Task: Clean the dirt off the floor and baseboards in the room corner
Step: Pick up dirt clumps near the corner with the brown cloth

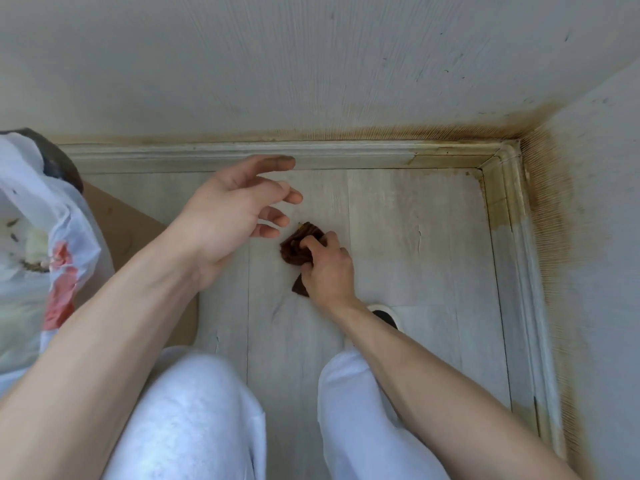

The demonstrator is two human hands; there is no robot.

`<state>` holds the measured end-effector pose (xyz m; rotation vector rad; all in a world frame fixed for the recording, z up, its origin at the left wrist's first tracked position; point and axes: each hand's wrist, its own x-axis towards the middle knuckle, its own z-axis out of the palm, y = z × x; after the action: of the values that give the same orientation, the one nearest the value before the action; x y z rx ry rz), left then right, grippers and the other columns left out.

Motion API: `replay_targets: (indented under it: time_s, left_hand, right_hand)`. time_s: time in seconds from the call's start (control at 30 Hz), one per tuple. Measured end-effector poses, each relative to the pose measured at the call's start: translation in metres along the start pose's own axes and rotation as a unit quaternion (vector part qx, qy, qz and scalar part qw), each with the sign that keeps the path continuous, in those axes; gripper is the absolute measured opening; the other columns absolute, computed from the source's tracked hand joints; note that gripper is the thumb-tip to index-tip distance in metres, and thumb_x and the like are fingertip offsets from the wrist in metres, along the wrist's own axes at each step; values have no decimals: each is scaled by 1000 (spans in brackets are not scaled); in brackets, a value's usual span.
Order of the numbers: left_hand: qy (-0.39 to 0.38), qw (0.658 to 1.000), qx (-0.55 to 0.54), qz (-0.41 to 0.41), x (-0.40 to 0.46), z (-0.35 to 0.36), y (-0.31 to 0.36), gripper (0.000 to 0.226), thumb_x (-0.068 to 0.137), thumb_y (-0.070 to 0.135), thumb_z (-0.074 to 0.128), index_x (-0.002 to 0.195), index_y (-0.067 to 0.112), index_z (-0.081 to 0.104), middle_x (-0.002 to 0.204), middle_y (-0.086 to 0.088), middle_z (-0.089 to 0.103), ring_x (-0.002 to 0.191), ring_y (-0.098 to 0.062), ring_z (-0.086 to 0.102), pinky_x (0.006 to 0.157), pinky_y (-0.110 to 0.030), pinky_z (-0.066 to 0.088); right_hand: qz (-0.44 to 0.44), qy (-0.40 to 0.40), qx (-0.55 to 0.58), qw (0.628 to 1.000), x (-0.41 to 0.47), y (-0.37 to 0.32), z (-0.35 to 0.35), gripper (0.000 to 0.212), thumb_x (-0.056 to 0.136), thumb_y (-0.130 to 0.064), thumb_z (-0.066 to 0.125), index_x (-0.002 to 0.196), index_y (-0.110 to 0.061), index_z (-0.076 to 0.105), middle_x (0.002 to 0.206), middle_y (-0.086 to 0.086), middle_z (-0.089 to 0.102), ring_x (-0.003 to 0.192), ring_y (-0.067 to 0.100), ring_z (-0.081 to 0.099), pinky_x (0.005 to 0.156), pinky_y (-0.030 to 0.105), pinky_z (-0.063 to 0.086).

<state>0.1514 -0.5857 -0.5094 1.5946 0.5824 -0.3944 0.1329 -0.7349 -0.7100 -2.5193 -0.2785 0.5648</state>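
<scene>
Now I have my right hand bunched around the brown rag on the floor, left hand hovering open-fingered, so I judge the next wipe belongs in the stained baseboard corner.

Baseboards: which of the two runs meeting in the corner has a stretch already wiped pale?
The right-hand baseboard: brown near the corner, then clean and pale toward the camera. The far baseboard looks dull grey throughout, with brown staining near the corner.
</scene>
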Motion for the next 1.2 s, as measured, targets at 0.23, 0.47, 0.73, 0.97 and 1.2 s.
replay_targets:
  time_s: [0.23, 0.47, 0.73, 0.97, 1.2]
  left_hand:
    - [46, 998, -21, 38, -25, -16, 5, 31, 101, 13, 58, 128, 27, 67, 100, -1, 76, 76, -14, 61, 74, -31, 52]
    - [111, 980, -118, 112, -51, -39, 15, 32, 102, 9, 56, 129, 23, 66, 99, -2, 74, 78, -16, 63, 77, -32, 54]
    - [204, 950, -150, 184, -93, -76, 14, 34, 101, 2, 55, 125, 23, 66, 101, 4, 74, 83, -13, 68, 75, -30, 56]
    - [386, 882, 93, 254, -175, -116, -12, 40, 101, 3, 55, 134, 25, 64, 133, 14, 64, 125, -3, 58, 102, -24, 49]
    - [364, 872, 288, 153, -210, -149, -45, 75, 84, 4, 45, 157, 23, 40, 159, 2, 45, 149, -17, 37, 123, -34, 29]
  right_hand:
    - [107, -193, 447, 867, -8, -57, 29, 39, 88, 13, 56, 118, -9, 67, 99, 1, 67, 83, 14, 65, 67, 22, 52]
    - [255, -270, 661, 652, -43, -27, -2, 53, 91, 6, 40, 124, -23, 70, 97, 8, 67, 78, 16, 60, 64, 29, 45]
    - [187, -245, 649, 696, -53, -84, -130, 42, 80, -5, 49, 114, -15, 69, 93, 7, 73, 77, 18, 71, 67, 29, 57]
    - [11, -320, 498, 806, -50, -234, -212, 50, 92, -11, 53, 141, -2, 55, 120, 13, 68, 103, 24, 66, 86, 35, 51]
    - [-44, -291, 248, 923, -59, -348, -190, 27, 89, -7, 60, 113, 1, 70, 104, 28, 73, 86, 30, 66, 79, 45, 50]
